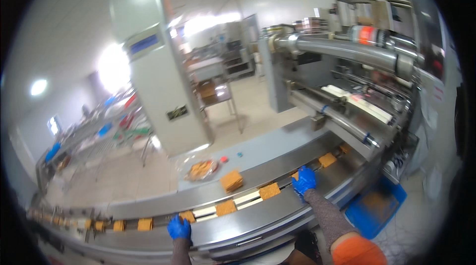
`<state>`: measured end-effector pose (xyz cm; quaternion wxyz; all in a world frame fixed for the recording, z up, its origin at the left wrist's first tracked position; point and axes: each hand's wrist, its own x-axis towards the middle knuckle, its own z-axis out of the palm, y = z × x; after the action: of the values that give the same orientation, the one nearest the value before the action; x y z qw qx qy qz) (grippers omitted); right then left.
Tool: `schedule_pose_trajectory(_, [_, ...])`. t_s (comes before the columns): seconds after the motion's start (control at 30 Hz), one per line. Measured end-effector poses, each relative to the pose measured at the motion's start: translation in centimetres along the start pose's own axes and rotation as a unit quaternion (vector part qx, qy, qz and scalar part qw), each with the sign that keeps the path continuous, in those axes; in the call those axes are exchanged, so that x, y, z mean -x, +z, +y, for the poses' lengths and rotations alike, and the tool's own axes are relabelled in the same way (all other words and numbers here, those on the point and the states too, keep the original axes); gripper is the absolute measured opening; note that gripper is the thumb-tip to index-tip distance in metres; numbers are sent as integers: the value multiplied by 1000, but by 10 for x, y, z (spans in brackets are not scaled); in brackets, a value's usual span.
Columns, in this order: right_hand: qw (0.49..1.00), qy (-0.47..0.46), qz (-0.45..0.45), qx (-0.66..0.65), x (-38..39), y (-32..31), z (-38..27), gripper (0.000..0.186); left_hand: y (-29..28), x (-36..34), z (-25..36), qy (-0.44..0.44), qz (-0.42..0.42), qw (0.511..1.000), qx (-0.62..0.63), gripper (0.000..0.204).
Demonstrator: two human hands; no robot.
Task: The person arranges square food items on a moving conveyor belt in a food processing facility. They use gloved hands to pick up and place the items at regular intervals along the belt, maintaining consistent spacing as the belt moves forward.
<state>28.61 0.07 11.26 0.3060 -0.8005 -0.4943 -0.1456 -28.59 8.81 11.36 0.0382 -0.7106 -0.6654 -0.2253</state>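
Square golden crackers, one of them a middle cracker [226, 208], lie spaced along the track of a long steel conveyor [238, 228]. My left hand [179, 228], in a blue glove, is at the near side of a cracker [187, 216]; its fingers are a little apart and seem to hold nothing. Farther right, my right hand [304, 180], also blue-gloved, reaches over the track. Its fingers are bent around a cracker [295, 175] that they mostly hide. A cracker [269, 191] rests between the hands, with another cracker [327, 160] beyond the right one.
A cracker stack [231, 181] stands on the conveyor's far ledge, near a clear bag of crackers [201, 169] and a small red object [223, 159]. A roller machine [347, 51] spans the right end. A blue bin [378, 200] sits below right. Behind rises a pillar [158, 76].
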Motion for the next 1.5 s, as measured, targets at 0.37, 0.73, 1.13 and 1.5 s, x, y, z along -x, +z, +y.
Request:
schedule_pose_trajectory(0.37, [995, -13, -84, 50, 5, 0, 8, 36, 25, 7, 0, -64, 108, 992, -23, 55])
schedule_pose_trajectory(0.73, [996, 48, -52, 47, 2, -16, -4, 58, 0, 12, 24, -53, 61, 997, 10, 38])
schedule_pose_trajectory(1.13, [994, -7, -105, -30, 5, 0, -1, 39, -76, 35, 75, 3, 72, 996, -49, 53])
schedule_pose_trajectory(1.5, [998, 25, -30, -42, 5, 2, -2, 56, -51, 38, 57, 24, 17, 999, 38, 43])
